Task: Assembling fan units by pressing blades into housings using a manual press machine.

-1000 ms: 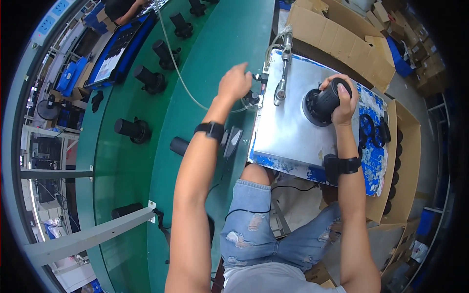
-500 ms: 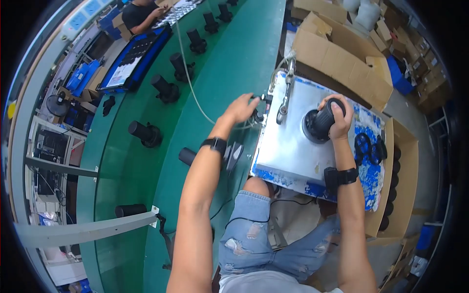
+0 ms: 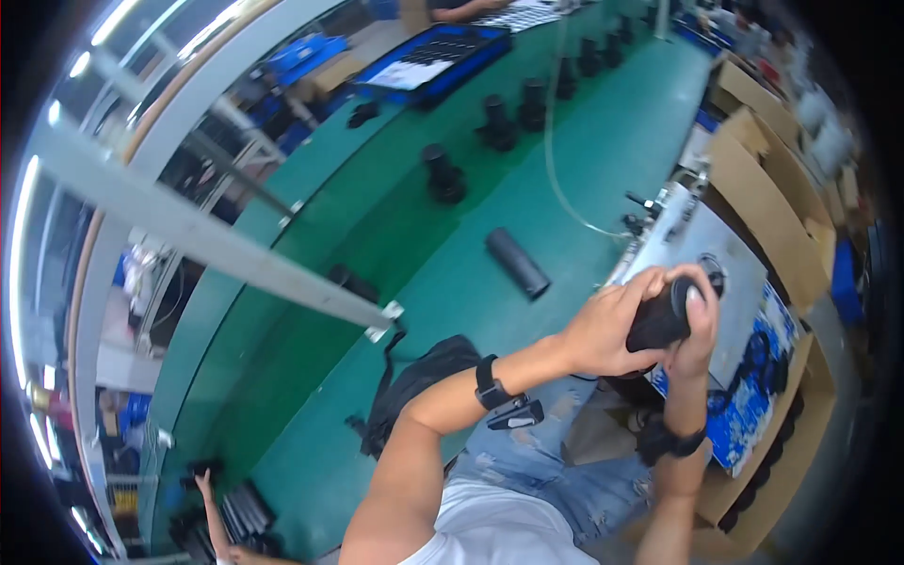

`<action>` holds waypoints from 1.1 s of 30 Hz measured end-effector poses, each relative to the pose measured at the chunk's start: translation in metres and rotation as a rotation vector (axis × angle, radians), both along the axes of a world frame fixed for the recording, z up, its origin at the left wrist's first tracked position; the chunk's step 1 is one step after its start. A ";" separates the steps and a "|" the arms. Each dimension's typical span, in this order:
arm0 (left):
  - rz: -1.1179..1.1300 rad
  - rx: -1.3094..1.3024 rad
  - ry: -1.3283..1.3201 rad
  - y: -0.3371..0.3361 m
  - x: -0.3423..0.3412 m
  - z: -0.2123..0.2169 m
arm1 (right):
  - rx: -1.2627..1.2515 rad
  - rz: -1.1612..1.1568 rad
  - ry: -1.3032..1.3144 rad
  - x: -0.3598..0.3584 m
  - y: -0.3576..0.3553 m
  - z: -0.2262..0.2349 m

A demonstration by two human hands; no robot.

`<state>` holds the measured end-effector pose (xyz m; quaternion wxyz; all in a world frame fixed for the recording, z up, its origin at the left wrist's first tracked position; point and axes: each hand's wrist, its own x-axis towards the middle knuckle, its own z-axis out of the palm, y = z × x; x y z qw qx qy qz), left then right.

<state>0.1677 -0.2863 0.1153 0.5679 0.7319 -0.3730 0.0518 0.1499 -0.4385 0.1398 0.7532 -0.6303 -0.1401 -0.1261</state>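
Note:
A black cylindrical plastic part (image 3: 659,318) is held up between both my hands, in front of the metal plate (image 3: 720,330) of the small work stand. My left hand (image 3: 603,325) is wrapped round its left side. Around the right side curl the fingers of my right hand (image 3: 699,325), the thumb lying on the part. My fingers hide much of the part's lower end. Just beyond my hands, a round dark fitting (image 3: 713,271) shows on the plate. A clamp with air fittings (image 3: 640,212) sits at the stand's far left edge.
On the green conveyor belt (image 3: 490,325) lie a loose black tube (image 3: 518,264), a black bag (image 3: 424,381) and several upright black parts (image 3: 443,174). A grey post (image 3: 282,273) crosses at left. Cardboard boxes (image 3: 777,179) stand right. A co-worker's hand (image 3: 204,482) reaches in lower left.
My left hand has left the clamp and joined my right hand on the black part. The part has come off the plate toward me. The view has swung left.

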 end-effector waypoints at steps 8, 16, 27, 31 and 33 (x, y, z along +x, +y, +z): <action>0.869 0.008 0.308 0.195 0.079 -0.068 | -0.405 -0.476 0.262 -0.112 -0.105 -0.092; 1.380 0.148 0.390 0.319 0.136 -0.158 | -0.284 -0.870 0.719 -0.185 -0.316 -0.212; 0.975 0.287 -0.170 0.181 0.008 -0.126 | -1.332 -0.756 0.786 -0.162 -0.397 -0.304; 0.688 0.188 0.090 0.116 -0.064 -0.129 | -1.197 -0.865 0.785 -0.164 -0.418 -0.290; 0.726 0.229 0.100 0.111 -0.081 -0.132 | -1.038 -0.775 0.842 -0.129 -0.352 -0.276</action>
